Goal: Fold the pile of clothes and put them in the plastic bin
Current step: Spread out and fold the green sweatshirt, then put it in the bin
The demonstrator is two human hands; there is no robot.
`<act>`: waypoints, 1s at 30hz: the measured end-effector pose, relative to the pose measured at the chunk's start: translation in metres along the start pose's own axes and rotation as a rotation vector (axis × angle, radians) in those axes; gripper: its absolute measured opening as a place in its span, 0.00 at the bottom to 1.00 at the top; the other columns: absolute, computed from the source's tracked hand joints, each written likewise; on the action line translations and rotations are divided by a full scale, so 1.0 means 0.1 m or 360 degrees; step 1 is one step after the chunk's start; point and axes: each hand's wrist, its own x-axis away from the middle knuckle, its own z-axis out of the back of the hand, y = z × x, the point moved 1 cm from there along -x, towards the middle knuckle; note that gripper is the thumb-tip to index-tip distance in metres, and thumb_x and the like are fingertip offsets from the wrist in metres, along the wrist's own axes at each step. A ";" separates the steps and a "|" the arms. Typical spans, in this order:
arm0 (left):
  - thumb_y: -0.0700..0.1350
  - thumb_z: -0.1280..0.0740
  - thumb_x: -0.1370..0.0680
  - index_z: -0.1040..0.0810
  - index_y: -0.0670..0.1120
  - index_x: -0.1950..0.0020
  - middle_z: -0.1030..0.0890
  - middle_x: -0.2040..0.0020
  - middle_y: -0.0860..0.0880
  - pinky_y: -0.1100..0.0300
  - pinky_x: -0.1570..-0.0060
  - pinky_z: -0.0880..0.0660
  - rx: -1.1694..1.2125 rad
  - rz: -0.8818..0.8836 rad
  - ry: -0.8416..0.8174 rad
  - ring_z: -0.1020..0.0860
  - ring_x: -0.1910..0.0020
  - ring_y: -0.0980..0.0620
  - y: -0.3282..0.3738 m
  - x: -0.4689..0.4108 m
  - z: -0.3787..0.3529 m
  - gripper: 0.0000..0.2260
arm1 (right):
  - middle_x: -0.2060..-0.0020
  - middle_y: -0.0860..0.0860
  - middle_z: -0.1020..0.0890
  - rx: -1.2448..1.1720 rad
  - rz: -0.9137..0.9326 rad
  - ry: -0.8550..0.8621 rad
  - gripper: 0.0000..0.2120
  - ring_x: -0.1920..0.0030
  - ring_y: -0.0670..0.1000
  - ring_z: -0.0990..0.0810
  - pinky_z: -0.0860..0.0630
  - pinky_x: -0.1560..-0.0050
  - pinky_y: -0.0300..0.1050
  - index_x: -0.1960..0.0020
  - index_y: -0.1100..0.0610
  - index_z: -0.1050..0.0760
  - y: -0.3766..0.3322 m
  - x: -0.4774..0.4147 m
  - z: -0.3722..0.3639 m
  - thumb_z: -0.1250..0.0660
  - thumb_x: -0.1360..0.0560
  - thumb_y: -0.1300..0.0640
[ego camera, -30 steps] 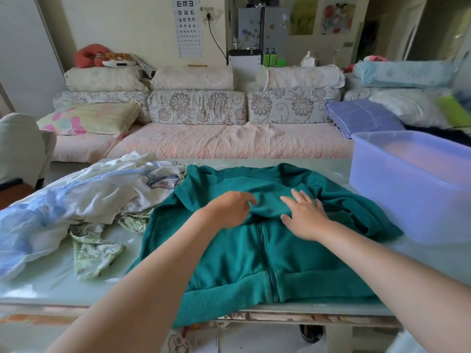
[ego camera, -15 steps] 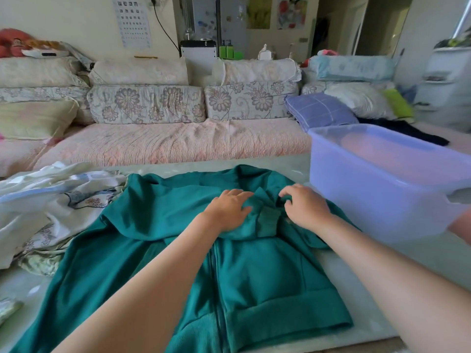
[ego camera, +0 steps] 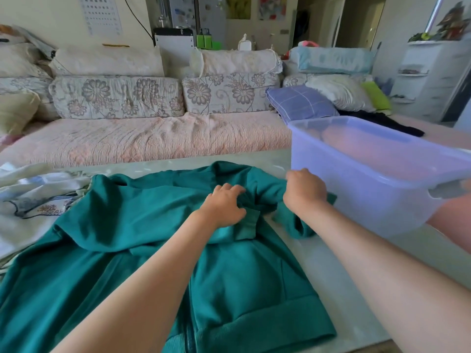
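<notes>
Item: green jacket (ego camera: 242, 276), zip-front with a ribbed hem. It lies spread flat on the worktop (ego camera: 318, 253), under and in front of both hands, with the hem nearest the person.

Left hand (ego camera: 224, 207): palm down on the jacket's upper chest, fingers bent, tips set into the cloth just above a folded-in cuff. Whether it pinches the cloth or only presses it cannot be told.

Right hand (ego camera: 305, 194): just right of the left hand, closed in a fist round a bunch of the jacket's sleeve cloth.

Plastic bin (ego camera: 356, 200): translucent lilac, standing upright on the worktop immediately right of the right hand.

Pile of clothes (ego camera: 38, 200): pale, partly printed, unfolded, well left of the left hand, touching the jacket's edge.

Sofa (ego camera: 153, 138): beyond both hands, behind the worktop.
</notes>
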 end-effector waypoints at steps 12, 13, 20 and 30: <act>0.41 0.45 0.22 0.26 0.49 0.40 0.23 0.54 0.47 0.57 0.63 0.30 0.1687 0.0873 0.0755 0.24 0.64 0.47 -0.52 0.42 0.76 0.14 | 0.22 0.51 0.41 -0.0900 0.1193 0.0021 0.34 0.27 0.55 0.32 0.31 0.31 0.52 0.25 0.51 0.33 -0.96 0.36 -0.03 0.36 0.28 0.72; 0.45 0.45 0.20 0.27 0.50 0.39 0.24 0.53 0.47 0.57 0.63 0.30 0.1726 0.0943 0.0641 0.25 0.64 0.48 -0.61 0.49 0.76 0.13 | 0.21 0.52 0.44 -0.0876 0.1142 0.0057 0.36 0.26 0.57 0.34 0.32 0.30 0.54 0.24 0.50 0.36 -0.97 0.37 -0.10 0.36 0.28 0.71; 0.50 0.32 0.23 0.41 0.56 0.24 0.24 0.42 0.48 0.53 0.52 0.23 0.0769 0.0714 0.0276 0.20 0.49 0.46 -0.85 0.73 0.68 0.30 | 0.22 0.53 0.40 -0.1028 0.0312 -0.0491 0.41 0.25 0.56 0.36 0.36 0.27 0.49 0.19 0.48 0.50 -1.04 0.32 -0.30 0.32 0.26 0.56; 0.41 0.32 0.26 0.28 0.60 0.29 0.21 0.52 0.56 0.63 0.46 0.28 0.0087 0.0161 -0.0003 0.23 0.49 0.52 -0.95 0.84 0.89 0.27 | 0.47 0.46 0.18 -0.1364 0.0680 -0.0619 0.23 0.44 0.49 0.19 0.24 0.39 0.44 0.53 0.44 0.22 -1.46 0.29 -0.52 0.42 0.30 0.71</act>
